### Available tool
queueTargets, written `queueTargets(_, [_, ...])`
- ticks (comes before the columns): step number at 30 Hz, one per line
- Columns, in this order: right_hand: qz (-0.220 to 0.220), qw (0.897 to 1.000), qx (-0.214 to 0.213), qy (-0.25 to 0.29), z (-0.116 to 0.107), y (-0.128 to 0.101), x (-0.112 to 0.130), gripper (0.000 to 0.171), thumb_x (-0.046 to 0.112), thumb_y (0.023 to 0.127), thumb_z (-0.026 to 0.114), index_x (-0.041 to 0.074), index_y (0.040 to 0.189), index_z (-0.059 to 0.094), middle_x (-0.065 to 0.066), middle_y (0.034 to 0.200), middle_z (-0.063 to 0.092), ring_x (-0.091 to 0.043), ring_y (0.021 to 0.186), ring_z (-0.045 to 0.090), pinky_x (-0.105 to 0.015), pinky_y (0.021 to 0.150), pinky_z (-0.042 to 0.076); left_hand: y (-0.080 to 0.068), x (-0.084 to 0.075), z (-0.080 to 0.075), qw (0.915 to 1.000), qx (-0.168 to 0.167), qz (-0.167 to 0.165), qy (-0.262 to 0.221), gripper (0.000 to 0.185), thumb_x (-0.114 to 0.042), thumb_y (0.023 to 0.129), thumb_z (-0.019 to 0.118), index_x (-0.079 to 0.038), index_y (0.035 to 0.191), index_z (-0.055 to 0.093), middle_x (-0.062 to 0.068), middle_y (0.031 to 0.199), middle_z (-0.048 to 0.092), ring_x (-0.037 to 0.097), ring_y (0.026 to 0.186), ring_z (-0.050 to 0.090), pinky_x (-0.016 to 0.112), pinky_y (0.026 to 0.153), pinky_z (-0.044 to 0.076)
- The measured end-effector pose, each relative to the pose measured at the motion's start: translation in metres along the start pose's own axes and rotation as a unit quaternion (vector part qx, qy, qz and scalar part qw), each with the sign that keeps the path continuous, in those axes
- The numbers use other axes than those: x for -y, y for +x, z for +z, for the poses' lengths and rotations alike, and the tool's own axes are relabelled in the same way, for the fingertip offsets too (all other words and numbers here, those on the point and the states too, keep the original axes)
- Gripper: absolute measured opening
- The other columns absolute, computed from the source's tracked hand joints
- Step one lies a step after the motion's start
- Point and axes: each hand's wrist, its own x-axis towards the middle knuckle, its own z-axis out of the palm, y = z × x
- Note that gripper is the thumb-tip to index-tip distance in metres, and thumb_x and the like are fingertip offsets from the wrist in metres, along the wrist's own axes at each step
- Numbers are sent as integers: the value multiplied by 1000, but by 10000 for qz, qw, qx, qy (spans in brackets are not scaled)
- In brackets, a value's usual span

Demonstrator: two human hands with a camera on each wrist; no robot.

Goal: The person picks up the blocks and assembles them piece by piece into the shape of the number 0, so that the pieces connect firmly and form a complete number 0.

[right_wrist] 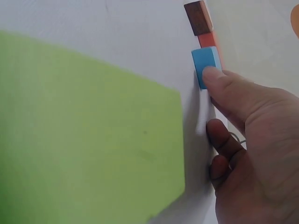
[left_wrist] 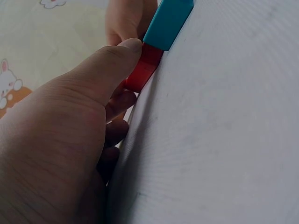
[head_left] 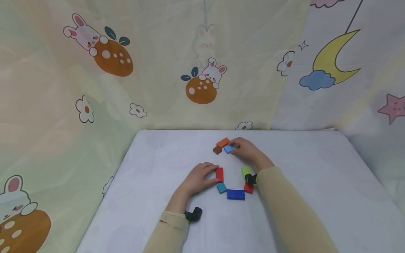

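- painted, hard-looking little blocks lie flat on the pale table (head_left: 152,165); they read as wood or dense plastic, so i judge them light, stiff and not at all fragile (a drop would do no harm).
- the left hand (head_left: 197,178) has its thumb and curled fingers pinching the red block (head_left: 219,174), which lies at the 9 o'clock side of a u-shaped row; the left wrist view shows the thumb tip on that red block's edge with the teal block (left_wrist: 167,21) touching it just beyond.
- the right hand (head_left: 246,149) sits at the 12 o'clock end of the table, thumb tip on the light blue block (head_left: 228,149) and the other fingers curled behind it, so it is pinching that block.
- touching or just beside the light blue block are the orange block (head_left: 223,142) at about 11 o'clock of it and the brown block (head_left: 217,150) at 9 o'clock.
- the u runs on through the dark blue block (head_left: 236,194) at 6 o'clock, a second red block (head_left: 248,188) at its 3 o'clock end, and the lime green block (head_left: 245,171) above that, partly hidden by the right wrist camera.
- the faces look smooth and a touch slippery on the cloth, so my judgement is that the best hold is across the two long edges, thumb opposite forefinger, not on the flat top, where a press would only slide it.
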Motion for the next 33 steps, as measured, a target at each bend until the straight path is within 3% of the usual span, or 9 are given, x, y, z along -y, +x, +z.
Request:
queueTargets(13, [-198,9991,314,-217,-18,-21,-19,35,25,94,68,25,128,62,-7,135,58,-30,117,52,-50,102,47,2,-1,2,10000,54,-69,-5,59,-56,92,61,-35,145,48,-7,142,53,16,133,48,41,112,41])
queueTargets(21, [-508,9965,574,-346,-19,-40,-34,35,26,92,70,25,126,64,-5,134,61,-29,125,52,-51,106,45,1,1,2,9999,68,-113,-7,60,-57,92,60,-35,146,47,-7,142,53,16,133,47,41,113,40])
queueTargets(28, [-654,9965,499,-148,-15,-48,-44,31,27,91,72,30,122,66,1,130,62,-26,126,51,-51,107,45,1,1,0,10000,11,-47,-24,60,-57,92,61,-33,145,48,-7,141,54,16,133,48,40,113,40])
queueTargets(33, [-826,9952,489,-194,-15,-51,-46,29,25,91,71,31,119,66,3,128,62,-22,118,53,-47,102,49,1,0,0,9999,73,-104,-38,60,-57,92,60,-34,146,48,-7,142,53,16,134,47,40,113,40])
